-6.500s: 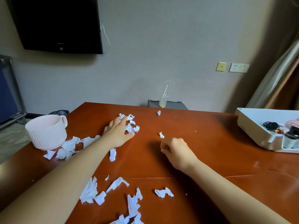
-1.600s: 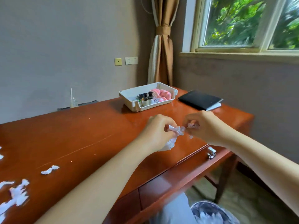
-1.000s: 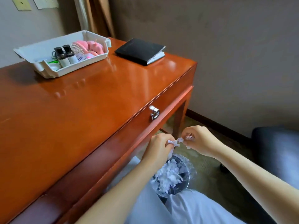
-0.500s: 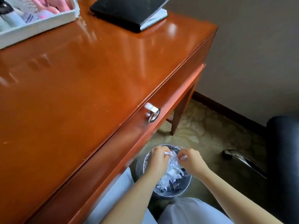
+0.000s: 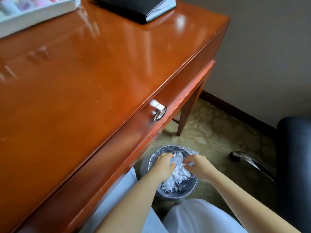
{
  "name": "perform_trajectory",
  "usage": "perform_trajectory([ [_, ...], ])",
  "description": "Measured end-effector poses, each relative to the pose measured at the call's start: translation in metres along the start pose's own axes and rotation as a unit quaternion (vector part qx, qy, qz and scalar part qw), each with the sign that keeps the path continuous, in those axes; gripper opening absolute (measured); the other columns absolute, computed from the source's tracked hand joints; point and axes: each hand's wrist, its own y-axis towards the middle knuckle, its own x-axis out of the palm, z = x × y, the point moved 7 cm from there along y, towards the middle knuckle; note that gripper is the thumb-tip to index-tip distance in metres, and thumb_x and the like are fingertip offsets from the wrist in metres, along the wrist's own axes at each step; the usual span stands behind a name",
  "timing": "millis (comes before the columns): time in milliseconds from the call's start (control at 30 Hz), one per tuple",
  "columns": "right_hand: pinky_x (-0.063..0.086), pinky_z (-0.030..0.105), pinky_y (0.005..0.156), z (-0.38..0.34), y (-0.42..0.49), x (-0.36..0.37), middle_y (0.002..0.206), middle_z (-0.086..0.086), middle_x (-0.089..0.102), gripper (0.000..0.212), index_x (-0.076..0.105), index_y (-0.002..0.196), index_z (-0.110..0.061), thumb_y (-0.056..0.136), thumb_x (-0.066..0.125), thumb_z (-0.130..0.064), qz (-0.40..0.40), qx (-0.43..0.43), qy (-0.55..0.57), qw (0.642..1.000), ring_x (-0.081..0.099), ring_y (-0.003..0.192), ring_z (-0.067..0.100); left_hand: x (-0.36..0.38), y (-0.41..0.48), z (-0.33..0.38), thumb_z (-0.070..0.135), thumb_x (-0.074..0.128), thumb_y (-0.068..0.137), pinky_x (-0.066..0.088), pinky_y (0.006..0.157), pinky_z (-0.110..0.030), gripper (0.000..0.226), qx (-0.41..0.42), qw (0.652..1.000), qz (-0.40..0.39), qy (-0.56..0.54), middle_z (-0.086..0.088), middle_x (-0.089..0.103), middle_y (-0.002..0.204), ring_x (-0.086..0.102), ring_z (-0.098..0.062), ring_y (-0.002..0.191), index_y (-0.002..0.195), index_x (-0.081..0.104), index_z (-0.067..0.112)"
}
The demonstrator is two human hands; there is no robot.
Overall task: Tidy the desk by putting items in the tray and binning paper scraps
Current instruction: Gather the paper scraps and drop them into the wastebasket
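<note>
- Left hand [image 5: 164, 165] over the mouth of the bin [image 5: 193, 186], fingers curled round the side of a crumpled wad of paper scraps [image 5: 177, 161].
- Right hand [image 5: 197, 167] just opposite, fingertips closed in a narrow pinch on the wad's other edge. The wad sits between the two hands and touches both.
- Below the hands, more white scraps heaped inside the bin, filling most of it. The held wad hangs just above the heap; whether it touches the heap, cannot tell.
- Bin round, upright, mouth up, lined with a clear plastic liner [image 5: 168, 147] folded over the rim. It stands on patterned carpet [image 5: 210, 125].
- Scraps crumpled and jagged, lying every way; no long axis to make out.
- Person's knees in pale trousers [image 5: 193, 216] close against the bin's near side.
- Front edge of the desk [image 5: 84, 81] overhangs the bin's left rim and crowds the left forearm.
- Metal drawer handle [image 5: 159, 112] on the desk front, up and left of the bin; desk leg [image 5: 186, 111] beyond it.
- Far corner of the desktop: black notebook [image 5: 134, 7], and left of it the white tray [image 5: 38, 13], its contents blurred.
- Dark chair [image 5: 294, 165] to the right, well apart from the bin.
</note>
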Motion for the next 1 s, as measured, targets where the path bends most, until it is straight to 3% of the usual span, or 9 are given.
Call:
perform_trajectory([
  [200, 0.054, 0.035, 0.085, -0.029, -0.03, -0.037, 0.106, 0.002, 0.071, 0.024, 0.069, 0.101, -0.021, 0.087, 0.05, -0.017, 0.023, -0.03, -0.062, 0.997, 0.065, 0.099, 0.025, -0.027, -0.05, 0.033, 0.023, 0.043, 0.098, 0.036, 0.104, -0.033, 0.037, 0.074, 0.994, 0.013, 0.08, -0.005, 0.045, 0.139, 0.041, -0.022, 0.128, 0.133, 0.049, 0.011],
  [333, 0.054, 0.034, 0.087, -0.057, -0.062, -0.068, 0.106, 0.001, 0.071, 0.022, 0.069, 0.103, -0.024, 0.086, 0.055, -0.02, 0.049, -0.064, -0.1, 0.992, 0.065, 0.099, 0.025, -0.054, -0.095, 0.056, 0.027, 0.044, 0.098, 0.042, 0.093, -0.037, 0.033, 0.11, 0.984, 0.014, 0.141, -0.008, 0.051, 0.124, 0.051, -0.026, 0.114, 0.125, 0.053, 0.012],
  [533, 0.053, 0.034, 0.092, -0.113, -0.12, -0.111, 0.11, -0.003, 0.071, 0.023, 0.068, 0.108, -0.022, 0.087, 0.06, -0.021, 0.076, -0.14, -0.142, 0.977, 0.066, 0.101, 0.018, -0.101, -0.172, 0.079, 0.033, 0.047, 0.096, 0.045, 0.099, -0.041, 0.036, 0.143, 0.968, 0.033, 0.205, -0.004, 0.057, 0.13, 0.055, -0.021, 0.116, 0.129, 0.052, 0.021],
  [767, 0.053, 0.028, 0.09, -0.201, -0.192, -0.133, 0.113, -0.002, 0.07, 0.027, 0.066, 0.115, -0.017, 0.088, 0.061, -0.019, 0.068, -0.259, -0.178, 0.947, 0.065, 0.096, 0.012, -0.166, -0.289, 0.091, 0.032, 0.05, 0.094, 0.049, 0.095, -0.033, 0.027, 0.165, 0.946, 0.162, 0.225, 0.008, 0.064, 0.119, 0.059, -0.007, 0.104, 0.119, 0.059, 0.026],
  [1000, 0.051, 0.028, 0.089, -0.299, -0.246, -0.128, 0.114, -0.005, 0.067, 0.03, 0.062, 0.119, -0.022, 0.089, 0.059, -0.023, 0.087, -0.352, -0.213, 0.907, 0.062, 0.1, 0.014, -0.219, -0.382, 0.047, 0.039, 0.047, 0.096, 0.043, 0.1, -0.028, 0.035, 0.091, 0.924, 0.263, 0.261, 0.01, 0.059, 0.128, 0.055, -0.009, 0.117, 0.127, 0.056, 0.026],
])
